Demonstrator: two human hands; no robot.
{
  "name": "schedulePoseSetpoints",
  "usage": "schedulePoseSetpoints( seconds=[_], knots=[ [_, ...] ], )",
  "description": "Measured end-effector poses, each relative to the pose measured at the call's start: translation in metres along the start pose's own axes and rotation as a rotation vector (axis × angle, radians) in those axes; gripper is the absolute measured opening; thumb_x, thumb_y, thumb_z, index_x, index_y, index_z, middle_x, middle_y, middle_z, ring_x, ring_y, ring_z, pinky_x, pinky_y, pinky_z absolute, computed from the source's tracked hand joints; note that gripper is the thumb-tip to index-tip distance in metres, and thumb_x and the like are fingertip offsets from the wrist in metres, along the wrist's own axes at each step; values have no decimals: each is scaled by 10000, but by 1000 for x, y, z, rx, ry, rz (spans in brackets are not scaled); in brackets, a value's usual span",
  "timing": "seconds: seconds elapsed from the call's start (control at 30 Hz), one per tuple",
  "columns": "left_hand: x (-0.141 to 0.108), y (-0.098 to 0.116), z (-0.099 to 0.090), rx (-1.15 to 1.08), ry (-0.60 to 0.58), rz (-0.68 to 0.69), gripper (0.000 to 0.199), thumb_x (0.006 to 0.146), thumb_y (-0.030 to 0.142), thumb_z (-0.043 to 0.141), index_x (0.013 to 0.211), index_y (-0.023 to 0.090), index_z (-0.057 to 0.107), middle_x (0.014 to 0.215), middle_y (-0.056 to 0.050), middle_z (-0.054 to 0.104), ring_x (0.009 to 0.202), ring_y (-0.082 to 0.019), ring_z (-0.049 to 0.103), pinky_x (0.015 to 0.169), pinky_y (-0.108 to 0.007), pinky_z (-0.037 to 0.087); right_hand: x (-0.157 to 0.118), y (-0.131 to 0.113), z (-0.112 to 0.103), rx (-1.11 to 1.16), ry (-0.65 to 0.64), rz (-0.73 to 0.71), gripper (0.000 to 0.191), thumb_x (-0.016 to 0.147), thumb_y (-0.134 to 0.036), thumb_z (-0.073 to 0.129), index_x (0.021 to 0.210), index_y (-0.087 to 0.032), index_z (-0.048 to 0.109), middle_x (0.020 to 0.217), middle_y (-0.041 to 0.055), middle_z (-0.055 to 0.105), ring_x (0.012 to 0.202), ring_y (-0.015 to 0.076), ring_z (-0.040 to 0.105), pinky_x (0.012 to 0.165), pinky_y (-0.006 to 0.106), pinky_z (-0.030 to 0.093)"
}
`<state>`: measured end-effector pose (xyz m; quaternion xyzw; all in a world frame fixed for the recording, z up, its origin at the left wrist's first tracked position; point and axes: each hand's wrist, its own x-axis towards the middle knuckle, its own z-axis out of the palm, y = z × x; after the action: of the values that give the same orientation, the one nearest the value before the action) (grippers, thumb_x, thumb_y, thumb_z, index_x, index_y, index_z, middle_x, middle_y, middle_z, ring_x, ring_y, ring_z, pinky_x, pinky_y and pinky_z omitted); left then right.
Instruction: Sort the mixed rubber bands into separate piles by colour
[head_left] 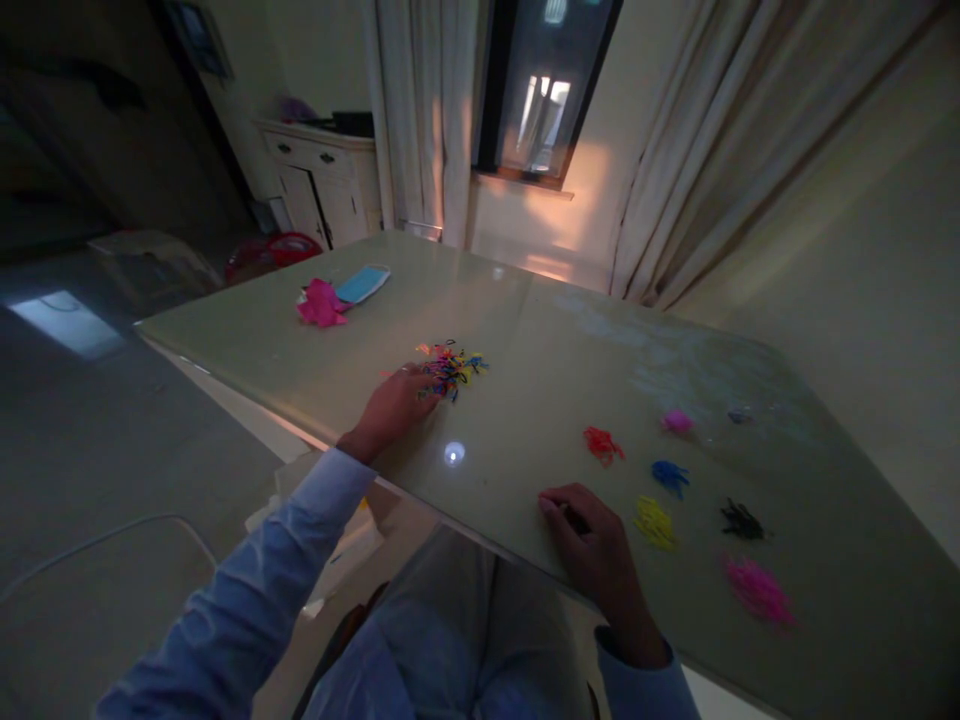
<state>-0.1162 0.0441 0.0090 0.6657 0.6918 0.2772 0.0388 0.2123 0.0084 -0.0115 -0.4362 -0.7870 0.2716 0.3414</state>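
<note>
A mixed heap of small, many-coloured rubber bands (454,368) lies on the table. My left hand (401,400) reaches in from the near side, its bent fingers closed at the heap's left edge among the bands; the fingertips are partly hidden. Close to the table's front edge rests my right hand (592,535) with its fingers curled in; whether anything is inside cannot be seen. To its right are single-colour piles: yellow bands (655,523), red bands (603,445), blue bands (670,477), black bands (742,520) and bright pink bands (759,590).
A pale, glossy table (510,400) spans the view. At its far left lie a crumpled pink piece (324,304) and a blue face mask (364,284). Beyond the piles sit a small pink bunch (677,421) and a dark little bunch (739,415). Curtains (424,120) hang behind.
</note>
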Motion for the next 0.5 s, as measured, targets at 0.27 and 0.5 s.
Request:
schedulePoseSetpoints(
  seconds=[0.27,0.5],
  knots=[
    [19,11,14,121,-108,-4,247,888,302,531,958,227,755,1039,-90,659,868,-207,616,747,-288,482,-2,1,1,-10,3,-10,201,921,-347,550,850,-216,686,784,43,677,658,166,603,613,259,473],
    [21,9,10,23,-71,-42,192,849,242,567,845,188,752,985,-92,645,833,-202,613,767,-300,476,-2,0,0,6,-2,-16,176,919,-327,562,845,-217,677,781,38,669,662,162,596,611,258,458]
  ],
)
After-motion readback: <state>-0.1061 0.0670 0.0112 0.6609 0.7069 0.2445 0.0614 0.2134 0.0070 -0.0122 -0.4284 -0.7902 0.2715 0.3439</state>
